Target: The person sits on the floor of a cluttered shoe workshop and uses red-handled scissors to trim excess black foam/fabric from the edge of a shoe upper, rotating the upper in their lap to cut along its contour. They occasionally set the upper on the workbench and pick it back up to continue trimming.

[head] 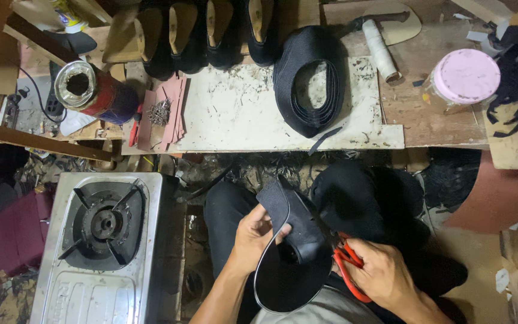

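My left hand (252, 236) grips a black shoe upper (295, 225), a curved piece of dark fabric with a thin pale edge that loops down over my lap. My right hand (384, 271) holds red-handled scissors (348, 264), whose blades reach into the black piece near its right side. Both hands are low in the view, close together over my knees, just below the edge of the white work board (241, 120).
A coil of black strip (308, 78) lies on the board, with a row of black shoes (211, 33) behind it. A pink-lidded jar (466, 77), a spool of white thread (381, 51), a tin can (85, 90) and a gas stove (103, 240) stand around.
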A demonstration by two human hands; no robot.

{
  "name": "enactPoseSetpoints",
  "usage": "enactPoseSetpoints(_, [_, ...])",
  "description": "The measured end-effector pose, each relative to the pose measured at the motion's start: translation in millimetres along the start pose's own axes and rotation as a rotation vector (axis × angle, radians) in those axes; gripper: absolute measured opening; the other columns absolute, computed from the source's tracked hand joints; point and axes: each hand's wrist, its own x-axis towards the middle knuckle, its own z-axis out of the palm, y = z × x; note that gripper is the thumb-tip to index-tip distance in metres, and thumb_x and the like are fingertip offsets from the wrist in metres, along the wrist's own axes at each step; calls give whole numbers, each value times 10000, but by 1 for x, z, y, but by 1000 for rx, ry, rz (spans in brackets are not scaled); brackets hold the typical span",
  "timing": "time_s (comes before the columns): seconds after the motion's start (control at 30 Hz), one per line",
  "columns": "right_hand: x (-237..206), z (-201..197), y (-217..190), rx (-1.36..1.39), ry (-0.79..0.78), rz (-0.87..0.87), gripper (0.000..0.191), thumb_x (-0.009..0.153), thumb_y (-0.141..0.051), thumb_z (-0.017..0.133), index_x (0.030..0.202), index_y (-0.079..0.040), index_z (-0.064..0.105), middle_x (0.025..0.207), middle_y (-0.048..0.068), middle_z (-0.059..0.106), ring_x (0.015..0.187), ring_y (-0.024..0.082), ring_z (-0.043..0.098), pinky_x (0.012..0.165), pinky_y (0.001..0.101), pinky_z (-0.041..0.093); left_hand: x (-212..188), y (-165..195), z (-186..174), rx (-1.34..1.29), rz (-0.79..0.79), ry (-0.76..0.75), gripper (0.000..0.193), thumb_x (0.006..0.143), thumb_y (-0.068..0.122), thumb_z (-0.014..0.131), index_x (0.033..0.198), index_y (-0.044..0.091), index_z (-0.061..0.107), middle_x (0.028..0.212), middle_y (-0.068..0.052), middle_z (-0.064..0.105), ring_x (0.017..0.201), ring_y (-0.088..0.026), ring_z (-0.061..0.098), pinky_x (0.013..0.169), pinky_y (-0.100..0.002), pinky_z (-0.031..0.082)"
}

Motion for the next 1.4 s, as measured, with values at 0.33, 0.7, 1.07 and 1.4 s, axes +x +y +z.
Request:
enactPoseSetpoints(0.33, [4, -12, -14, -139, 129, -74, 421, 676, -295, 838, 1035, -107, 728, 805, 87, 763, 682, 317, 740, 598, 403, 581, -7, 14, -11, 28, -106, 25, 710, 838, 101, 673, 1518, 3, 494, 986, 36, 632, 876, -41, 583, 791, -198, 457])
enactPoseSetpoints(0.7, [-1, -12, -14, 18, -95, 90, 480, 657, -379, 943, 990, -104, 734, 662, 74, 748, 588, 245, 755, 570, 352, 579, 10, -54, -40, -126, 196, 128, 770, 782, -126, 683, 1516, -58, 459, 1199, -69, 674, 839, -59, 584, 686, -196, 446])
enactPoseSetpoints(1.07, [7, -22, -17, -320, 215, -302, 550, 608, -383, 872, 1032, -72, 711, 898, 77, 746, 671, 314, 692, 619, 405, 533, -2, -3, -8, -77, 7, -103, 814, 794, 71, 649, 1561, -23, 390, 1422, -141, 591, 1249, -220, 619, 1092, -381, 484])
enactPoseSetpoints(1.4, [15, -47, -13, -455, 108, -438, 638, 581, -505, 875, 1009, -58, 716, 891, 82, 728, 641, 293, 684, 586, 402, 514, -11, 7, -25, 301, -126, 4, 391, 860, 68, 788, 1179, -148, 720, 840, -117, 593, 722, -136, 518, 635, -295, 446])
